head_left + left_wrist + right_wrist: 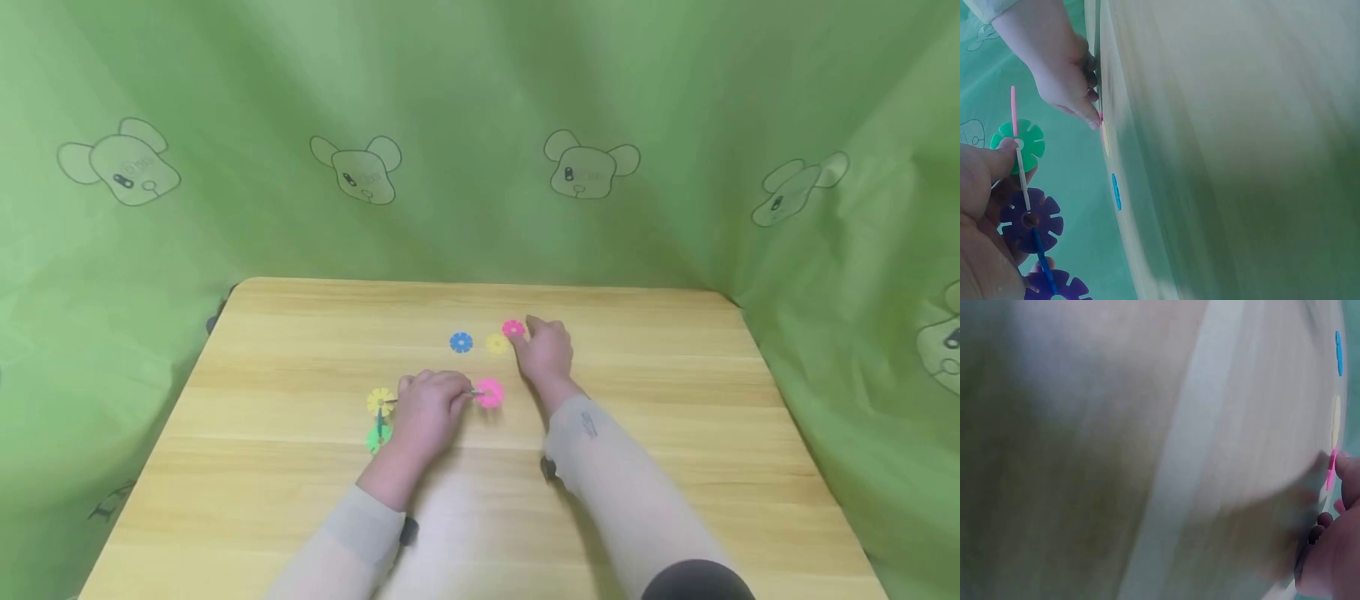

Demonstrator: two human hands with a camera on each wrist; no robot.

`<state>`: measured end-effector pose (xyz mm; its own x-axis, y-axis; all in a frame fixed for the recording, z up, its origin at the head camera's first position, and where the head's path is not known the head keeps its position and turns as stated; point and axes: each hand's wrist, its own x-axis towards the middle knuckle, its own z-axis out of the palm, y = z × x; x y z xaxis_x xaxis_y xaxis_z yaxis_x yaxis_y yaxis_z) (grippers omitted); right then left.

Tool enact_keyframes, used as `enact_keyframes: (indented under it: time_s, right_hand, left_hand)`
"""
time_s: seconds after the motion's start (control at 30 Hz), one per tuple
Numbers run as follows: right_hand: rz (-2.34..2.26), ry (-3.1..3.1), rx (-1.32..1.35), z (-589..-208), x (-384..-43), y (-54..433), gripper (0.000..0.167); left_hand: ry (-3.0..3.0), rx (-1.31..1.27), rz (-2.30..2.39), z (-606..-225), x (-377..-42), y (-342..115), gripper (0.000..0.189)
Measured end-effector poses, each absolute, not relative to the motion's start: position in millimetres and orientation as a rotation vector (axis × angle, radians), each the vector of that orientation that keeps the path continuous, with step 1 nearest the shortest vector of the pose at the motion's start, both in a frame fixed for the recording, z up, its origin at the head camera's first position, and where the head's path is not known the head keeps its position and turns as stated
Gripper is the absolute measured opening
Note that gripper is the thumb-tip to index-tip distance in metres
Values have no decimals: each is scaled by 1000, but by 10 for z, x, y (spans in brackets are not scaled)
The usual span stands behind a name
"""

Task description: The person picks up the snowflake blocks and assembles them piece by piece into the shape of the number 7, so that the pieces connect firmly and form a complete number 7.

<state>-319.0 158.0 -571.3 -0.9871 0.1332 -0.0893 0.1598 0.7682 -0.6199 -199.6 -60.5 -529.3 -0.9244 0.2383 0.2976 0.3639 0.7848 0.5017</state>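
My left hand [431, 412] grips a chain of slotted plastic snowflake discs joined edge to edge. A pink disc [490, 393] sticks out on its right; a yellow disc [380, 402] and a green disc [377, 439] hang on its left. The left wrist view shows another green disc [1034, 140] under the thumb and a purple disc [1038, 209] below, with part of the chain hidden by fingers. My right hand [547, 354] is at the table with thumb and fingertips on a loose pink disc [513, 328]. That disc overlaps a loose yellow disc [496, 343].
A blue disc [461, 342] lies flat to the left of the loose yellow one. The wooden table [660, 367] runs back to a green curtain [480, 225] printed with mouse faces, which also hangs along both sides.
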Motion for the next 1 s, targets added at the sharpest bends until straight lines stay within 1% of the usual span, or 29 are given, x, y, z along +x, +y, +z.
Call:
enact_keyframes:
  time_s: [0.3, 0.57, 0.67, 0.83, 0.9, 1.0]
  right_hand:
    - [-947, 2883, 288, -5651, -3223, 1581, 54]
    - [-1091, 2775, 348, -5590, -3221, 1623, 45]
    - [-1190, 2724, 376, -5577, -3190, 1663, 39]
    - [-1353, 2683, 327, -5544, -3108, 1760, 26]
    - [-1399, 2674, 291, -5513, -3063, 1802, 24]
    - [-1465, 2662, 248, -5453, -2986, 1866, 26]
  left_hand:
    - [-2757, -470, -835, -5277, -1989, -595, 11]
    - [-2780, -463, -842, -5283, -1981, -580, 12]
    - [-2782, -463, -851, -5265, -1973, -576, 12]
    - [-2784, -452, -863, -5239, -1977, -572, 12]
    - [-2784, -451, -867, -5229, -1978, -570, 13]
    - [-2788, -454, -872, -5219, -1981, -564, 14]
